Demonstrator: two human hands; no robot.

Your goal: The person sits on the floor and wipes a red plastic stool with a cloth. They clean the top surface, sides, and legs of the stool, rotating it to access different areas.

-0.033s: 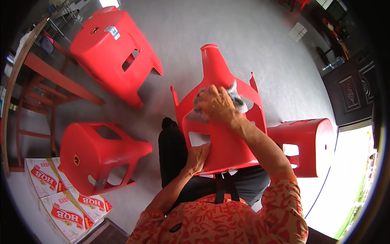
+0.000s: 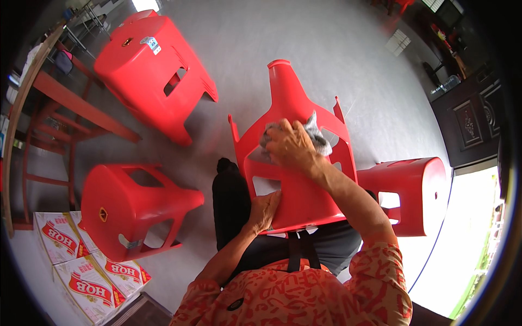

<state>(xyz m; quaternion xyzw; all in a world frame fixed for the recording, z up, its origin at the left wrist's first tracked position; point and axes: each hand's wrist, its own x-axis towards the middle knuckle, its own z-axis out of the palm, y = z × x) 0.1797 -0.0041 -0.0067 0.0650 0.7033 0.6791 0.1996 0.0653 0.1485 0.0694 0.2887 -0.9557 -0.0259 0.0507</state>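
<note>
A red plastic stool [image 2: 302, 193] lies on its side across my lap, its legs pointing away from me. My left hand [image 2: 265, 211] grips the stool's left edge near the seat end, its fingers partly hidden behind the plastic. Bunched under my right hand [image 2: 291, 144] is a grey cloth [image 2: 318, 140], pressed against the stool's upper side around the middle. The fingers of that hand are curled over the cloth, which sticks out on both sides of them.
Tipped red stools lie to the left [image 2: 122, 209] and right [image 2: 418, 196]; stacked ones [image 2: 144, 70] stand farther left. White-and-red cartons [image 2: 87, 285] sit at lower left beside a wooden table [image 2: 22, 103]. A dark cabinet [image 2: 470, 127] and bright doorway [image 2: 467, 239] are at right.
My right hand and the grey cloth have slid very slightly toward me along the stool. My left hand keeps its hold in the same place.
</note>
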